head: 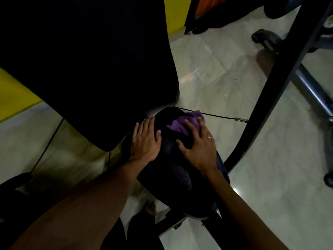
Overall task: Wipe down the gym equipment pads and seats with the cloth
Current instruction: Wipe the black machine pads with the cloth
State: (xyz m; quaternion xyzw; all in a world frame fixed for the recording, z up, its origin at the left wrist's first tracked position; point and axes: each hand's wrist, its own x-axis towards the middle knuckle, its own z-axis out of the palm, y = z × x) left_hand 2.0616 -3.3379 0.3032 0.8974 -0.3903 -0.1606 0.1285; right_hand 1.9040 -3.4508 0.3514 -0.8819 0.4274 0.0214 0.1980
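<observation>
A black padded seat (pixel 178 174) of a gym machine fills the lower middle of the head view. On its far end lies a purple cloth (pixel 182 123). My right hand (pixel 198 147) presses flat on the cloth with its fingers spread, a ring on one finger. My left hand (pixel 145 140) rests flat on the seat's left side, fingers straight, holding nothing. Above the seat rises the large black back pad (pixel 90 60), very dark.
A curved black frame tube (pixel 266 98) runs down the right side, with a thin cable (pixel 219 116) crossing to it. Grey frame legs (pixel 311 91) and a black foot (pixel 264 36) stand on the pale tiled floor (pixel 225 69). Yellow wall (pixel 14 94) at left.
</observation>
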